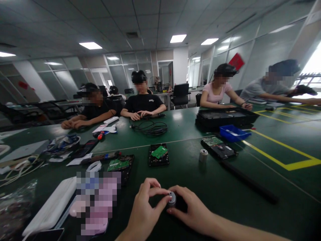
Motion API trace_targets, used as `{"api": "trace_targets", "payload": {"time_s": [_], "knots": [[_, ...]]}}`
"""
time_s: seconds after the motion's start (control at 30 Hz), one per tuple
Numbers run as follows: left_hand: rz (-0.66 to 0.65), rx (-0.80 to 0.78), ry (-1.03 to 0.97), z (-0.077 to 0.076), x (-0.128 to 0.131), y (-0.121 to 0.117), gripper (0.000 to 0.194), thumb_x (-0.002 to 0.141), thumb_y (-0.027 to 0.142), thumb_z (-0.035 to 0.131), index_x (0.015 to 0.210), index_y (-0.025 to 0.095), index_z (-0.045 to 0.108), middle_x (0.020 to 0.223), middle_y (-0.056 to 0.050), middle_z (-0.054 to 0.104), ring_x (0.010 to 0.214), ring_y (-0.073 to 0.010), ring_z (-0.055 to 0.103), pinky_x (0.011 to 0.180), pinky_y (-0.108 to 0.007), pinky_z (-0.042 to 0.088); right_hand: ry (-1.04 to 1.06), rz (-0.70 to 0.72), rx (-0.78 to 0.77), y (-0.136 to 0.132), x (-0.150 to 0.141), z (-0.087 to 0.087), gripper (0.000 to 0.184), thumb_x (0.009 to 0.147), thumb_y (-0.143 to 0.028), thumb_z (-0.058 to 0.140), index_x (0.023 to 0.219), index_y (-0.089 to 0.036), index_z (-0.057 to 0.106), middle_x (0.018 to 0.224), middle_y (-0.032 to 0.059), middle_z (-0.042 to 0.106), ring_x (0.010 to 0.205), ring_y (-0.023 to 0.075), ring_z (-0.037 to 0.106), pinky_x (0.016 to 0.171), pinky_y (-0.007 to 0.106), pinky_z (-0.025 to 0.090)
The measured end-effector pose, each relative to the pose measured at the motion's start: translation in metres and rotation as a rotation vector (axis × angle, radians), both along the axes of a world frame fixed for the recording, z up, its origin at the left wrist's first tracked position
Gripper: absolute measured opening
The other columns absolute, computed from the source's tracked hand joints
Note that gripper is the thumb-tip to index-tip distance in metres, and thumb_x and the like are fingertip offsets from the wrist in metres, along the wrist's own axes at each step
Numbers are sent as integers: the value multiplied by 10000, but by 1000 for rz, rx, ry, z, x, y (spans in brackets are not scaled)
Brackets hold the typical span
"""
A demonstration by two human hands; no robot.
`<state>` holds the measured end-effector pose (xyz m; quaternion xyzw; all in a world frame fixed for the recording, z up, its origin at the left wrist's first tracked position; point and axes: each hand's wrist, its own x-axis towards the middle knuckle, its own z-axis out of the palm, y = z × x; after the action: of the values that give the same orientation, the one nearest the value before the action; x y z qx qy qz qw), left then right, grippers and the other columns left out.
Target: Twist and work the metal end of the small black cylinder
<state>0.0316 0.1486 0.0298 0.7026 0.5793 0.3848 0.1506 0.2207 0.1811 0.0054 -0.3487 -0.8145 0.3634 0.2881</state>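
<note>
My right hand curls around a small silver metal cylinder, thumb in front and fingers behind, low over the green table. Dark spots show on the cylinder's top face. My left hand has its thumb and index finger closed together at that top face. Anything between those two fingertips is too small to make out. Farther right, a similar metal cylinder stands upright on the table. Beyond my hands lies a black hard drive with a green circuit board on it.
To the right are another drive, a blue tray, a black bin and a long black bar. At left lie an electric screwdriver, a drive with a board and a white case. Several people sit opposite.
</note>
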Motion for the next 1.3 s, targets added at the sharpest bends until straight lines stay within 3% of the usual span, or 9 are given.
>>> {"api": "trace_targets", "payload": {"time_s": [0.2,0.4,0.5,0.6,0.67,0.77,1.0,1.17,1.3], "knots": [[-12,-51,24,3,0,1,130,781,311,731,861,215,694,897,-31,612,858,-215,640,785,-328,513,4,-1,-12,-1,1,1,344,801,-272,699,1124,-250,580,1068,10,657,958,209,596,856,337,459],[-121,-5,49,12,1,3,88,802,223,695,878,258,722,930,-34,613,879,-215,633,803,-346,512,-1,-1,-5,-1,0,1,324,801,-274,700,1102,-235,587,1056,21,659,957,216,595,858,342,459],[-157,-15,33,8,-1,3,124,825,218,664,918,276,723,1058,-43,616,973,-226,615,864,-368,504,3,0,11,0,0,-3,323,802,-272,696,1102,-231,584,1057,27,657,945,216,595,851,341,462],[-194,-8,-11,-1,-1,1,260,836,223,643,1085,295,673,1209,-49,587,1099,-241,577,951,-400,469,13,-19,41,1,0,-9,355,803,-274,690,1132,-217,568,1063,46,654,941,221,595,841,342,466],[-175,4,-77,-7,1,-2,337,813,235,673,1144,282,635,1217,-59,588,1141,-252,561,984,-416,446,18,-25,60,1,0,-11,357,811,-263,674,1146,-213,560,1069,53,653,944,220,597,837,338,466],[-74,7,-220,-11,8,-7,250,774,274,726,1010,231,653,1113,-69,637,1073,-255,604,948,-410,462,8,-26,61,-2,-2,-7,289,815,-229,653,1095,-222,583,1016,33,664,900,202,606,802,316,466],[11,-47,-482,-7,14,-23,319,762,209,738,1012,212,541,873,-35,750,913,-221,669,893,-386,483,-52,-154,-8,-21,-15,5,242,759,-280,712,967,-202,617,947,31,677,894,224,612,797,331,467],[54,-15,-450,-11,9,-34,277,744,206,747,951,217,564,925,-49,740,896,-226,689,865,-377,512,-47,-151,-7,-30,-19,6,179,770,-292,697,916,-209,635,908,27,681,876,226,614,781,330,473],[34,18,-291,-3,3,-34,213,732,147,738,888,224,615,913,-38,720,872,-224,672,812,-369,524,-39,-156,25,-31,-19,8,224,773,-265,683,990,-220,645,967,40,686,916,232,609,815,339,469]]}}
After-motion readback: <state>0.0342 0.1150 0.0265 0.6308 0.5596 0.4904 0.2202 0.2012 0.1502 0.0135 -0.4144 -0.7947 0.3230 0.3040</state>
